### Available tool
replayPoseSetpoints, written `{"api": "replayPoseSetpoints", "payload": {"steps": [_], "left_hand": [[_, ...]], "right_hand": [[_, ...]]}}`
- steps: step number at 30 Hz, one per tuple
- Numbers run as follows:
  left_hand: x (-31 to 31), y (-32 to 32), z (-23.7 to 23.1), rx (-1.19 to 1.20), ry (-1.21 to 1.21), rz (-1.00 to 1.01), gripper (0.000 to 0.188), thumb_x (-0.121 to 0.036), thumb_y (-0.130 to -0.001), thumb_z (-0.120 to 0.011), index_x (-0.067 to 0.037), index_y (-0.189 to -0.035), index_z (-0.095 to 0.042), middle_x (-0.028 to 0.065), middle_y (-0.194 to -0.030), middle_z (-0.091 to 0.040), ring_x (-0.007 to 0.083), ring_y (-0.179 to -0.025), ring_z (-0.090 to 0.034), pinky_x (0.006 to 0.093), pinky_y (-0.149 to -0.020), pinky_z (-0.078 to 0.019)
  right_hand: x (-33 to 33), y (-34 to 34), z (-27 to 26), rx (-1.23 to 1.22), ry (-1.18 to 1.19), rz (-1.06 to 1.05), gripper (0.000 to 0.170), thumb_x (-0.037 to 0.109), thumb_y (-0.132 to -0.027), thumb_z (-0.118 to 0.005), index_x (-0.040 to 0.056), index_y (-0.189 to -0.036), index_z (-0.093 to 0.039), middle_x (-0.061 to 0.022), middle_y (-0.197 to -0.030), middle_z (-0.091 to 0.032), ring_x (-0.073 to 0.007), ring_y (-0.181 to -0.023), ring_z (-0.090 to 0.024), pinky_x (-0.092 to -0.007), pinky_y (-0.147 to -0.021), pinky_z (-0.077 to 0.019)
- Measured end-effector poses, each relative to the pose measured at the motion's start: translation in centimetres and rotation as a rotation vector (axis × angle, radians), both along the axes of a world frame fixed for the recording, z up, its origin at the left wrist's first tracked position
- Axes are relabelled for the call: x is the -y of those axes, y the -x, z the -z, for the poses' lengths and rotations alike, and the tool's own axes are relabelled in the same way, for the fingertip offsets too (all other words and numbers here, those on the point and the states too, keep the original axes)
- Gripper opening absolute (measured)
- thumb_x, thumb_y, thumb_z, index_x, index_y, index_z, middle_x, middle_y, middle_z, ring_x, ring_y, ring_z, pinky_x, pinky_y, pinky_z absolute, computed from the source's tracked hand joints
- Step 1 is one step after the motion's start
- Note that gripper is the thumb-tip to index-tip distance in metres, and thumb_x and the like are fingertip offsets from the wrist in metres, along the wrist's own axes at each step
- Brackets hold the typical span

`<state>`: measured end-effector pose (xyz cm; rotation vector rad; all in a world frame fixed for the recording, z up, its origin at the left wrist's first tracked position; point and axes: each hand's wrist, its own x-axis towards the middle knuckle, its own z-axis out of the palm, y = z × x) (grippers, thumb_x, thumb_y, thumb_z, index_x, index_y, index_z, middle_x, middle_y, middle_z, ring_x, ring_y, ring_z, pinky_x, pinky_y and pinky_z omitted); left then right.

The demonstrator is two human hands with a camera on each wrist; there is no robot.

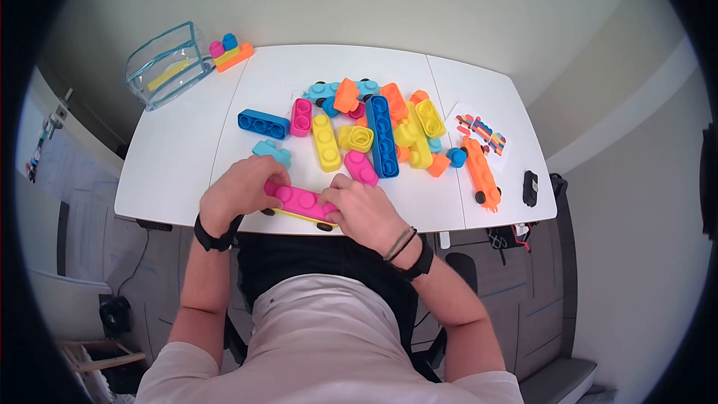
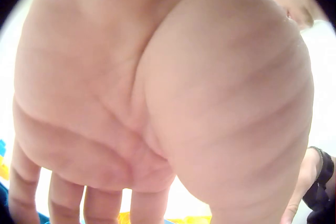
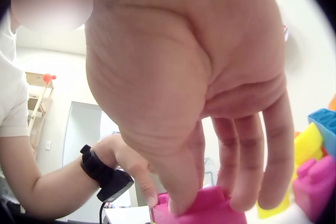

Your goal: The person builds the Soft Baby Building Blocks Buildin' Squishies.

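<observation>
A long pink toy block lies along a yellow wheeled base with black wheels, near the table's front edge. At its left end, my left hand holds the block between thumb and fingers. My right hand grips the right end, thumb on the near side and fingers on the far side. In the right wrist view, that thumb and the fingertips meet the pink block's top. My palm fills the left wrist view and hides what its fingertips touch. Just beyond my left hand sits a light-blue block.
Several blocks lie beyond my hands, among them a long blue block and a yellow block. To the right are an orange wheeled base, a picture card and a black device. A clear bag stands back left.
</observation>
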<state>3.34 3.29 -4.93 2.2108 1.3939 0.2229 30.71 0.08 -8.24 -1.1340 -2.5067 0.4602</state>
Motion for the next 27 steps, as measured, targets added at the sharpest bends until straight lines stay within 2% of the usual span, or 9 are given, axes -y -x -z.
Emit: {"api": "replayPoseSetpoints", "payload": {"steps": [6,8,13,15,16,20,22,26,27], "left_hand": [[1.1,0.9,0.5,-0.108,-0.143,-0.014,0.032,-0.010,-0.079,-0.090,-0.007,-0.110,-0.080,0.0132,-0.103,-0.081,0.0352,-0.102,-0.077,0.0447,-0.089,-0.0605],[1.6,1.3,-0.2,-0.016,-0.143,-0.070,0.044,-0.007,-0.076,-0.091,-0.007,-0.118,-0.078,0.0131,-0.107,-0.079,0.0350,-0.104,-0.074,0.0436,-0.091,-0.0586],[2.6,2.2,-1.6,0.044,-0.193,-0.148,0.046,-0.007,-0.080,-0.091,-0.006,-0.123,-0.076,0.0132,-0.109,-0.080,0.0322,-0.106,-0.075,0.0423,-0.093,-0.0591],[3.1,2.6,-2.0,0.043,-0.201,-0.181,0.045,-0.007,-0.081,-0.091,-0.005,-0.123,-0.076,0.0130,-0.109,-0.080,0.0311,-0.107,-0.076,0.0418,-0.094,-0.0593],[3.2,2.7,-2.2,0.042,-0.199,-0.184,0.045,-0.008,-0.081,-0.091,-0.005,-0.124,-0.076,0.0128,-0.110,-0.080,0.0304,-0.106,-0.076,0.0415,-0.094,-0.0595],[4.0,2.6,-2.4,0.068,-0.204,-0.217,0.046,-0.008,-0.082,-0.091,-0.005,-0.125,-0.076,0.0130,-0.111,-0.080,0.0300,-0.104,-0.076,0.0415,-0.094,-0.0598],[4.4,2.6,-2.6,0.071,-0.199,-0.211,0.044,-0.011,-0.083,-0.091,-0.006,-0.125,-0.076,0.0137,-0.112,-0.080,0.0315,-0.106,-0.076,0.0419,-0.094,-0.0596],[4.9,2.8,-2.4,0.082,-0.226,-0.222,0.046,-0.010,-0.082,-0.092,-0.004,-0.125,-0.076,0.0141,-0.108,-0.080,0.0312,-0.103,-0.076,0.0421,-0.094,-0.0596],[5.0,2.9,-2.4,0.079,-0.227,-0.225,0.046,-0.010,-0.082,-0.092,-0.004,-0.125,-0.076,0.0141,-0.108,-0.080,0.0312,-0.103,-0.076,0.0421,-0.094,-0.0596]], "right_hand": [[-0.5,0.2,0.0,0.016,-0.033,-0.026,0.028,0.015,-0.089,-0.083,0.0057,-0.113,-0.074,-0.0148,-0.108,-0.070,-0.0370,-0.099,-0.075,-0.0500,-0.077,-0.0615],[-0.6,-0.2,-1.2,0.012,-0.035,0.031,0.032,0.019,-0.089,-0.085,0.0048,-0.115,-0.073,-0.0159,-0.112,-0.071,-0.0380,-0.101,-0.075,-0.0510,-0.078,-0.0615],[-3.5,-2.1,-1.3,-0.019,-0.064,0.115,0.038,0.023,-0.092,-0.084,0.0040,-0.122,-0.070,-0.0169,-0.117,-0.072,-0.0386,-0.102,-0.076,-0.0513,-0.080,-0.0619],[-4.8,-2.4,-1.2,-0.002,-0.111,0.252,0.041,0.023,-0.092,-0.084,0.0034,-0.125,-0.069,-0.0170,-0.127,-0.071,-0.0381,-0.105,-0.076,-0.0501,-0.081,-0.0626],[-5.1,-2.3,-1.5,0.035,-0.118,0.312,0.045,0.020,-0.093,-0.081,0.0035,-0.133,-0.068,-0.0166,-0.138,-0.068,-0.0374,-0.107,-0.076,-0.0490,-0.083,-0.0631],[-6.6,-2.4,0.8,-0.019,-0.249,0.375,0.052,0.017,-0.094,-0.079,0.0045,-0.143,-0.064,-0.0153,-0.142,-0.067,-0.0357,-0.108,-0.076,-0.0478,-0.084,-0.0634],[-7.2,-2.2,1.7,0.022,-0.257,0.356,0.057,0.020,-0.095,-0.078,0.0081,-0.149,-0.062,-0.0109,-0.149,-0.066,-0.0361,-0.112,-0.075,-0.0479,-0.086,-0.0635],[-8.1,-1.7,1.7,0.076,-0.220,0.338,0.058,0.019,-0.095,-0.078,0.0079,-0.150,-0.062,-0.0119,-0.145,-0.067,-0.0349,-0.112,-0.075,-0.0479,-0.084,-0.0636],[-8.1,-1.5,1.4,0.088,-0.213,0.348,0.059,0.015,-0.092,-0.079,0.0059,-0.148,-0.062,-0.0138,-0.138,-0.068,-0.0338,-0.110,-0.075,-0.0463,-0.083,-0.0638]]}}
